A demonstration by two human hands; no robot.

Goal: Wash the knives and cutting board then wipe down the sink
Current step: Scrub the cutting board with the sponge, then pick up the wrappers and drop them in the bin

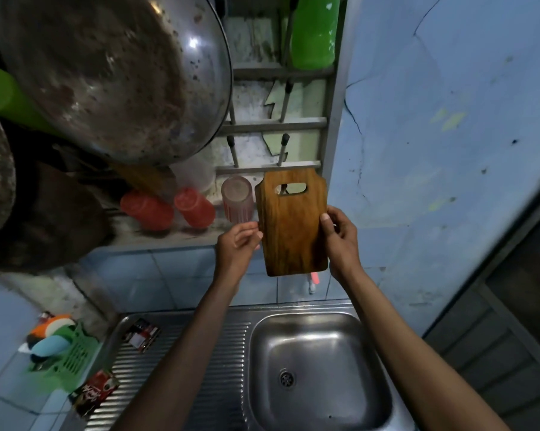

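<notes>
We hold a small brown wooden cutting board (pixel 293 222) with a slotted handle hole upright between both hands, raised above the stainless steel sink basin (pixel 318 365) and in front of the wall rack. Our right hand (pixel 340 241) grips the board's right edge, thumb lying across its front face and the fingers curled round behind. Our left hand (pixel 239 244) sits at the board's left edge with the fingers loosely bent; the thumb tip touches the edge, but we cannot tell whether the other fingers actually clasp it. Just beyond the left hand stands an upturned ribbed pink glass (pixel 237 199), nearly touching the board's upper left side, and farther left of it lie two red plastic cups (pixel 169 209) on their sides. Above the hands rises a grey metal peg rack (pixel 271 126), with a tall green plastic container (pixel 313 31) at its top. A large tarnished metal wok (pixel 107 73) hangs above and left of the left hand. Beneath our left forearm runs the ribbed steel drainboard (pixel 225 368), and a green plastic basket (pixel 66 359) with sponges sits well left of it.
</notes>
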